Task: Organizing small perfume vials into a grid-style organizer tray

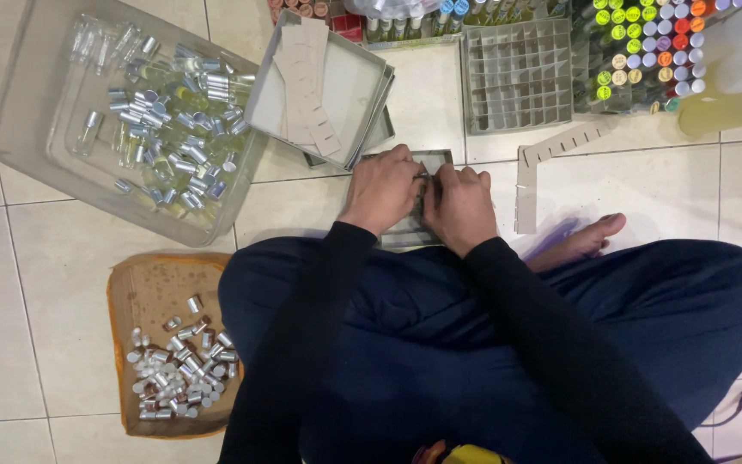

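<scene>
The person is sitting cross-legged on a tiled floor (62,258), both hands meeting over a small grey tray (409,230) lying just in front of the knees. The left hand (382,191) and the right hand (459,206) are curling close together, fingertips pinching a small dark item (423,176) between them; what it is cannot be told, since it is mostly hidden by the fingers. Both hands are grasping, not slack.

To the left, a clear bin (19,129) is holding many small glass vials (173,129) with silver caps. Below it, a brown cardboard lid (130,292) is holding loose silver caps (178,374). Beyond the hands, a grey box (354,94) is tilting over another, with a notched card strip (307,82) lying in it. A grey divider grid (517,76) is standing further right, beside rows of colour-capped vials (646,43). Another notched strip (527,185) is lying on the floor just right of the hands, near a bare foot (581,243)
</scene>
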